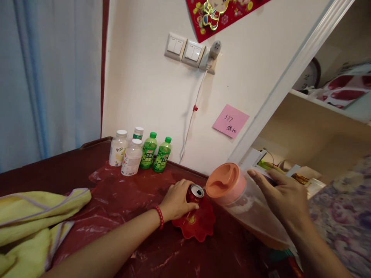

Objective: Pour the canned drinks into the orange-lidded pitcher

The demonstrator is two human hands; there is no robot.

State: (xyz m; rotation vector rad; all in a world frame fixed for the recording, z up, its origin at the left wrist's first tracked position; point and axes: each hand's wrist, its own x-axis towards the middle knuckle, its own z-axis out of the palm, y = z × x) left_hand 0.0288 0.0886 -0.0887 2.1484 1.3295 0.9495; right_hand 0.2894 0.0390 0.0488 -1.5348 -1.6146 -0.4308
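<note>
My left hand (176,200), with a red bead bracelet at the wrist, is wrapped round a red drink can (197,193). The can stands upright with its top opened, over a red dish with a wavy rim (199,229). Just right of the can, a clear plastic pitcher with an orange lid (224,181) leans with its lid toward the can. Its see-through body (255,212) slants down to the right, with some brownish liquid low inside. My right hand (284,193) is closed on the pitcher's far right side; its grip is partly hidden.
Two white bottles (131,158), a smaller white-capped one (138,133) and two green drink bottles (162,154) stand against the wall. A yellow towel (31,227) lies at left on the dark red table (116,216). A white cord (189,131) hangs from the socket. Shelves are at right.
</note>
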